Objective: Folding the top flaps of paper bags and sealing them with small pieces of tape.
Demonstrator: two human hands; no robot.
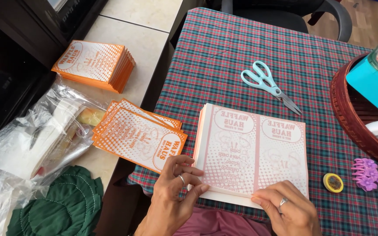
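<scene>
**A:** What are the hands doing just now?

**B:** Both are working at the near edge of the stack of printed sheets (252,155), which is lying flat on the plaid tablecloth (224,57). The left hand (176,192) is curling in at the stack's near left corner, with thumb and fingertips pinching the top sheet and lifting its edge a little off the pile. A ring is showing on one finger.

**A:** And the other?

**B:** The right hand (287,212) is resting at the stack's near right edge, fingers pressed together and lying flat on the paper, holding it down. It is wearing a ring too.

**A:** What is sitting around the stack?

**B:** Beyond it, farther up the cloth, pale blue scissors (270,86) are lying with their blades closed. To the stack's right, a small yellow round thing (333,182) and a purple hair claw (367,174) are lying side by side, and past those a dark red basket (351,118) is holding a turquoise box (370,85). Just left of the stack, orange printed sleeves (138,133) are fanning over the table's edge. Farther left, a squared pile of the same orange sleeves (95,65) is sitting on the tiled counter, with crumpled clear plastic bags (31,140) and a green cloth (64,205) nearer the camera.
</scene>
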